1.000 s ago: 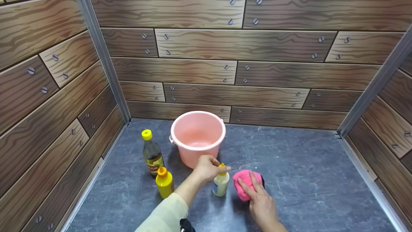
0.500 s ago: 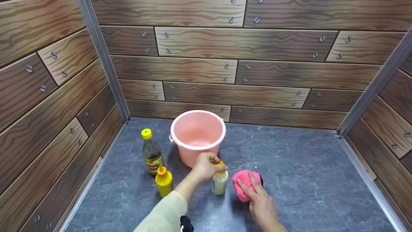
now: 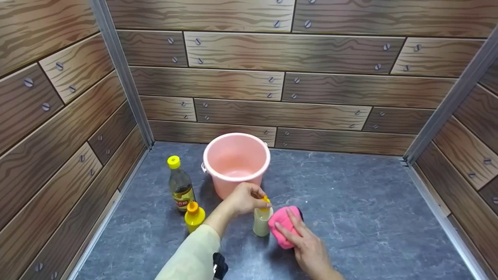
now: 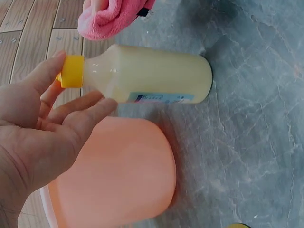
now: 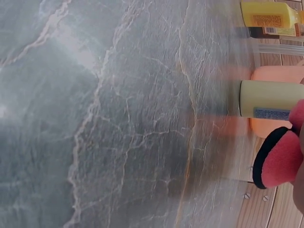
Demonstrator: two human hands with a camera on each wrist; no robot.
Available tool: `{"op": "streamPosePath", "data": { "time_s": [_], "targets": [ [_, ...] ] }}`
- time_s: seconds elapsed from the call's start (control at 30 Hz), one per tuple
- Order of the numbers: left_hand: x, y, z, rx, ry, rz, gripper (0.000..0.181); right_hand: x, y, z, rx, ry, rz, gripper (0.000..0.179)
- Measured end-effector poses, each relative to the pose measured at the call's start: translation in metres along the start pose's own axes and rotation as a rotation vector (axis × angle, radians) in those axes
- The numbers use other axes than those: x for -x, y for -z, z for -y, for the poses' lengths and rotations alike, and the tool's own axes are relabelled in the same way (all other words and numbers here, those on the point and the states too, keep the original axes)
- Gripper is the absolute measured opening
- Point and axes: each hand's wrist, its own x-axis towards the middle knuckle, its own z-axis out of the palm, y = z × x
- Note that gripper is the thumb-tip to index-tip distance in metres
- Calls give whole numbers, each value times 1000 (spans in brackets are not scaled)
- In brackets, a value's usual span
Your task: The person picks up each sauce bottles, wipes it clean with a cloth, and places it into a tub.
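A squeeze bottle of pale, milky liquid (image 3: pixel 261 224) stands upright on the dark marbled surface, in front of a pink bucket (image 3: pixel 237 177). My left hand (image 3: pixel 240 200) pinches its yellow cap (image 4: pixel 72 71) between thumb and forefinger, the other fingers spread behind the neck. Bunched in my right hand (image 3: pixel 311 252) is a folded pink cloth (image 3: pixel 277 221) with a dark edge (image 5: pixel 267 159). The cloth is close beside the bottle's right side; I cannot tell whether they touch. Its label (image 4: pixel 164 98) shows in the left wrist view, facing the bucket.
Left of the bucket stands a dark sauce bottle (image 3: pixel 181 190) with a yellow cap. A yellow squeeze bottle (image 3: pixel 194 218) with an orange cap is just in front of it, near my left forearm. Wood-patterned walls (image 3: pixel 233 81) enclose the back and sides.
My right hand has brought the pink cloth leftward, close to the bottle. The bottle has turned, so its blue label no longer shows in the head view. My left hand keeps hold of the cap.
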Motion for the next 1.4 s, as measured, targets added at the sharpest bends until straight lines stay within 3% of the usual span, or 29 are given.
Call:
{"op": "streamPosePath", "data": {
  "time_s": [0.27,0.57,1.0,1.4],
  "targets": [
    [1,10,0,-108,2,91,11,-6,-5,4,-16,61,9,86],
    [-1,11,0,-141,11,101,12,-17,-9,6,-23,85,7,85],
    [-2,8,-5,-98,48,102,13,-28,-19,3,-27,131,-10,95],
    [-1,8,-6,-109,54,113,11,-31,-22,10,-23,58,73,92]
  ]
}}
